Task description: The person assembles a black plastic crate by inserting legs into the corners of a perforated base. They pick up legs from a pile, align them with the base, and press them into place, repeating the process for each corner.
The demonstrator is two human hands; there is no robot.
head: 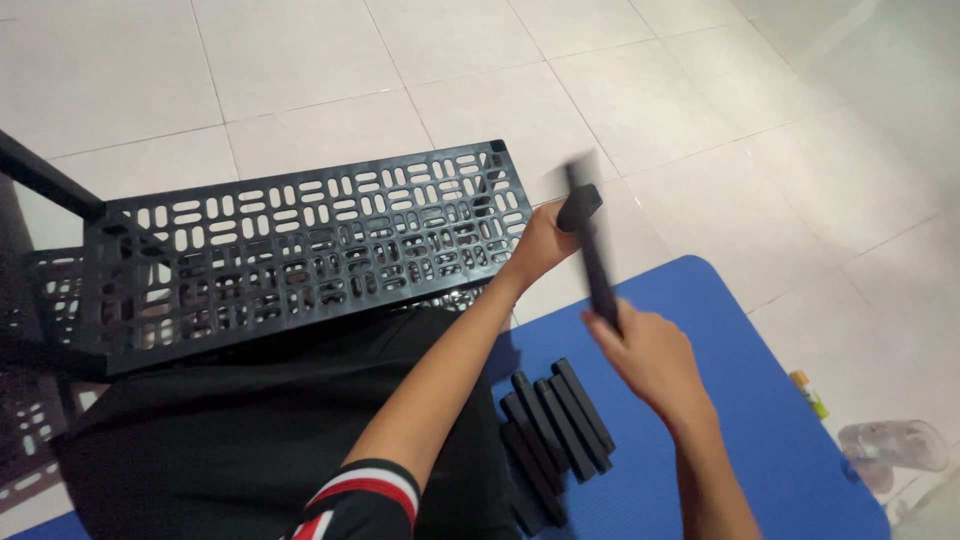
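Left hand [540, 243] is out at the front right corner of the black perforated shelf panel [300, 250], fingers curled around the panel's corner region and, it seems, around the top end of a black tube [592, 250] — motion blur smears that spot, so the exact contact is hard to call. Right hand [645, 352] sits just to the right of the shelf panel and nearer the person, closed in a fist around the lower end of that same black tube, which runs up and slightly left from the fist toward the left hand. The tube carries a thicker black cap near its upper end, blurred.

The shelf panel lies across the person's lap, tilted, its slotted grid facing up; a second slotted layer shows through beneath it, and a black post [45, 180] rises from its left corner. Below the panel's right corner, a bundle of black tubes [555, 420] lies side by side on the blue foam mat [740, 400], just beside the person's black-clothed leg. Well to the right of the panel, off the mat on the white tiled floor [700, 90], sits a clear plastic bottle [895, 445] and near it a small yellow-green stick-shaped item [808, 392].
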